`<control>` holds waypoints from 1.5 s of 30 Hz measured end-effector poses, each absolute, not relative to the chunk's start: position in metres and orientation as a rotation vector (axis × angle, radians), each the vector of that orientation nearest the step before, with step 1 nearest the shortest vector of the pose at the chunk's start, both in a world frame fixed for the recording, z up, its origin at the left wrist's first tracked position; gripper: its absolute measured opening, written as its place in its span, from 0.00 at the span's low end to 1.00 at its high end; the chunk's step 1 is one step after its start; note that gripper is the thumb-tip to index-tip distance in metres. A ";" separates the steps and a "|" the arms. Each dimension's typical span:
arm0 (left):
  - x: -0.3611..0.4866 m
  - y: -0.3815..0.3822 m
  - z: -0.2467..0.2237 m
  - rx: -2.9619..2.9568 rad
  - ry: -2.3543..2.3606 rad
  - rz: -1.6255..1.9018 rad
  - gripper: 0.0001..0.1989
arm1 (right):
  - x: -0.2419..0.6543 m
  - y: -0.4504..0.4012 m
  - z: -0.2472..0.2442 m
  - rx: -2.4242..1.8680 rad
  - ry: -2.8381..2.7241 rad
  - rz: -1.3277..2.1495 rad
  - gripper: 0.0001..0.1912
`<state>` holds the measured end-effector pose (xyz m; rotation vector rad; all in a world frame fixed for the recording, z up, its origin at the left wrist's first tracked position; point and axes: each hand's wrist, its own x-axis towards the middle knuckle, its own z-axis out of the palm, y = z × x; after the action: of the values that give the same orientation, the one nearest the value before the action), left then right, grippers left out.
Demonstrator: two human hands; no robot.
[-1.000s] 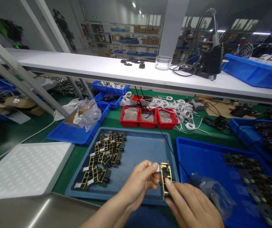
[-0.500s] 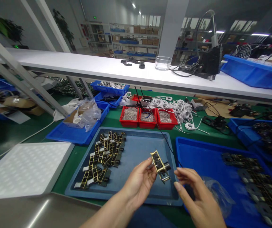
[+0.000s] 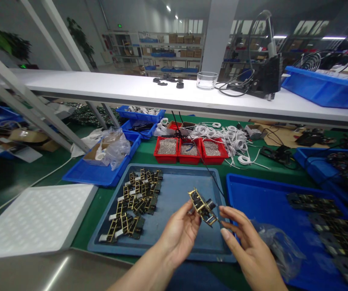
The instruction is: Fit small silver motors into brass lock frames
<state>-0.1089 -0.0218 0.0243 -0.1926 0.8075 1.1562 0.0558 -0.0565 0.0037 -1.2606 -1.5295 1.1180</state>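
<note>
My left hand (image 3: 181,228) holds a small brass-framed black assembly (image 3: 202,207) by its left side, above the grey-blue tray (image 3: 177,190). The part is tilted, with a round black piece sticking out on its right. Close to its right end is my right hand (image 3: 247,242), fingers curved and apart from the thumb; I make out nothing held in it. Several similar brass-and-black assemblies (image 3: 134,198) with white ends lie in the tray's left half.
A blue tray (image 3: 253,190) on the right holds a clear plastic bag (image 3: 283,246) and rows of dark assemblies (image 3: 328,230). Behind stand three red bins (image 3: 166,157) of small metal parts and coiled white cables (image 3: 231,137). A white shelf (image 3: 107,87) crosses above; white foam (image 3: 34,218) lies left.
The assembly has turned in my left hand, its upper end now leaning further left. My right hand has come slightly closer to it. The camera view has shifted a little.
</note>
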 end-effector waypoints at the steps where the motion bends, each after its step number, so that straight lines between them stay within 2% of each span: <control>1: -0.109 -0.023 0.024 -0.180 0.802 1.147 0.11 | 0.054 -0.054 0.006 -1.217 -1.516 1.160 0.19; 6: -0.106 -0.029 0.024 -0.052 0.774 1.073 0.11 | 0.047 -0.045 0.010 -1.043 -1.471 1.420 0.29; 11: -0.105 -0.039 0.016 0.052 0.787 0.909 0.11 | 0.046 -0.044 0.009 -1.140 -1.480 1.397 0.35; 18: -0.105 -0.048 0.007 0.110 0.748 0.715 0.16 | 0.046 -0.044 0.012 -1.228 -1.451 1.391 0.33; 26: -0.105 -0.051 0.008 0.179 0.716 0.670 0.18 | 0.043 -0.050 0.016 -1.247 -1.443 1.350 0.31; 39: -0.105 -0.055 0.018 0.284 0.698 0.683 0.21 | 0.052 -0.052 0.015 -1.088 -1.542 1.427 0.32; 45: -0.105 -0.055 0.024 0.324 0.712 0.716 0.20 | 0.051 -0.050 0.032 -0.770 -1.378 1.678 0.28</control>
<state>-0.1050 -0.0550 0.0242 0.3237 0.7123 0.7159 0.0507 -0.0496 0.0317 -0.7703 -1.3776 1.6785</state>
